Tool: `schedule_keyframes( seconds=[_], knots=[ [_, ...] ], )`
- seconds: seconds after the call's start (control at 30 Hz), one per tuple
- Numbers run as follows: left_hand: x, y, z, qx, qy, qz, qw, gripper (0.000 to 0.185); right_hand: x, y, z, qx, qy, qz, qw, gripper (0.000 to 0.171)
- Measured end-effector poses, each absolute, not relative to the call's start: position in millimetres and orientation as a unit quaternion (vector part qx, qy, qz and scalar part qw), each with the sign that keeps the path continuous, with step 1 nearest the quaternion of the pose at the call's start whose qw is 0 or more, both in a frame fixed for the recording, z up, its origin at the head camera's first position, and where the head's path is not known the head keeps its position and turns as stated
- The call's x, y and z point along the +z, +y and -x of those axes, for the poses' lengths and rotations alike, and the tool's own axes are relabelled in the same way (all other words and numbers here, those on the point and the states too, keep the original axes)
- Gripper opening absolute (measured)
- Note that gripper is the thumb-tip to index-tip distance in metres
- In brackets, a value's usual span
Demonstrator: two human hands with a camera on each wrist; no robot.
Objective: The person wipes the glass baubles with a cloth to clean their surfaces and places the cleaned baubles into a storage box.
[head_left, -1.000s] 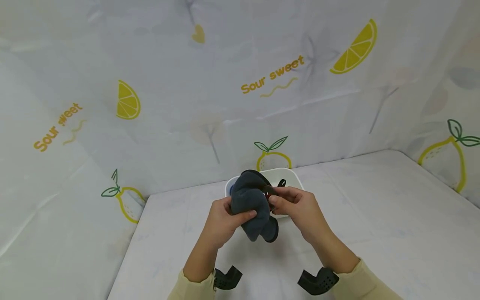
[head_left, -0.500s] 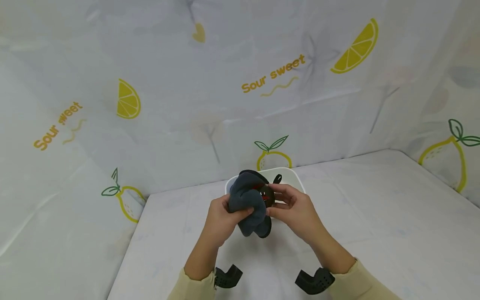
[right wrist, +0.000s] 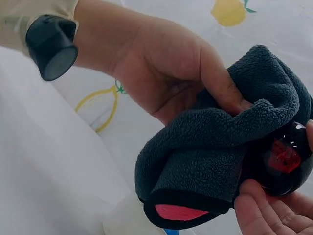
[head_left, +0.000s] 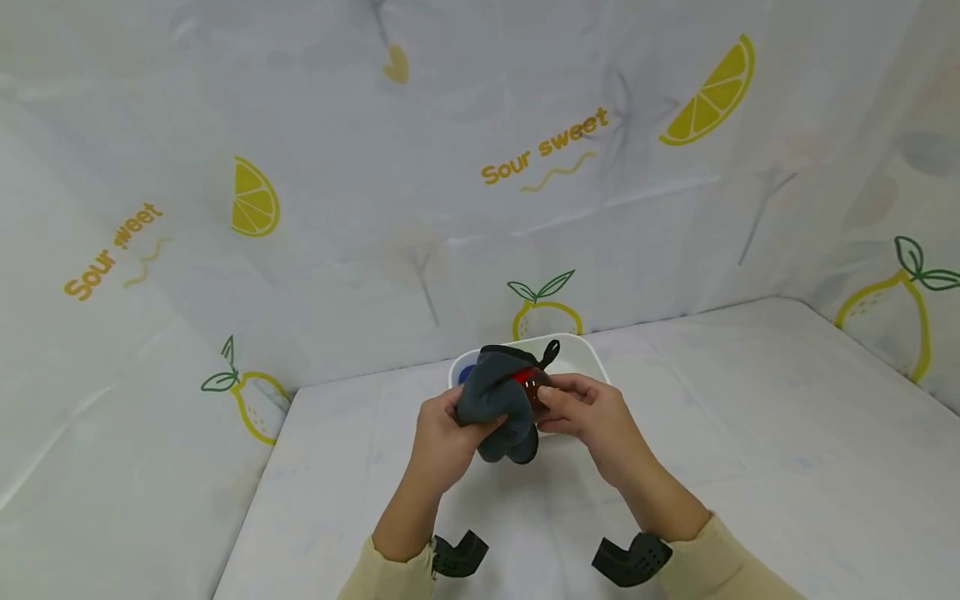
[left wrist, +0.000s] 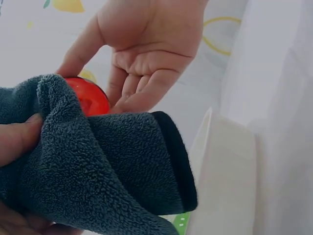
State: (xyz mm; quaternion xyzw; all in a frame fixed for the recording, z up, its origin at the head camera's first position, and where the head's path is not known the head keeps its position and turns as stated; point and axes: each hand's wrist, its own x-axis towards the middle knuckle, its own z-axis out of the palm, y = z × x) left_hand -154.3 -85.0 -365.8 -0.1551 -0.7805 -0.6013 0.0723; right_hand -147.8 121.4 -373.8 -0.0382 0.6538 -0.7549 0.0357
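Both your hands meet over the bench, wrapped round a cloth and a red ball.

Your left hand (head_left: 442,433) curls into the dark grey fleece cloth (head_left: 498,408), thumb pressed on top. Your right hand (head_left: 588,417) pinches the glossy red ball (head_left: 528,382) half buried in the folds, fingers cupped beneath. The bundle hangs just above the near rim of the white tub (head_left: 588,354).

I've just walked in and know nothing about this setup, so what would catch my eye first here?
Most striking are the two hands at the table's middle: the left hand grips a fluffy dark grey cloth wrapped round a shiny red object, which the right hand pinches from the other side. Just behind them sits a white tub, and all around hangs a pale sheet printed with yellow lemons.
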Motion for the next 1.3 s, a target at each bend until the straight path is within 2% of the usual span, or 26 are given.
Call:
schedule_keyframes(
  seconds=[0.2, 0.33, 0.57, 0.77, 0.87, 1.1, 1.17, 1.3],
  knots=[
    [-367, -86, 152, -0.592, -0.779, 0.173, 0.110, 0.024, -373, 122, 148, -0.776, 0.623, 0.050, 0.081, 0.046],
    [-365, -88, 152, -0.588, -0.783, 0.161, 0.121, 0.026, -373, 121, 149, -0.761, 0.643, 0.066, 0.054, 0.042],
    [-363, -91, 154, -0.602, -0.779, 0.114, 0.129, 0.023, -373, 118, 148, -0.665, 0.728, 0.154, -0.069, 0.056],
    [-364, -91, 156, -0.612, -0.776, 0.106, 0.114, 0.024, -378, 115, 147, -0.491, 0.794, 0.252, -0.254, 0.064],
    [-366, -91, 158, -0.610, -0.776, 0.109, 0.118, 0.026, -381, 114, 149, -0.447, 0.798, 0.267, -0.303, 0.065],
    [-370, -90, 161, -0.619, -0.769, 0.099, 0.124, 0.026, -387, 114, 153, -0.509, 0.780, 0.237, -0.277, 0.061],
    [-369, -92, 162, -0.617, -0.766, 0.100, 0.147, 0.025, -388, 117, 158, -0.513, 0.784, 0.222, -0.269, 0.058],
    [-363, -106, 168, -0.601, -0.757, 0.111, 0.229, 0.024, -388, 131, 175, -0.474, 0.820, 0.192, -0.258, 0.055]
  ],
)
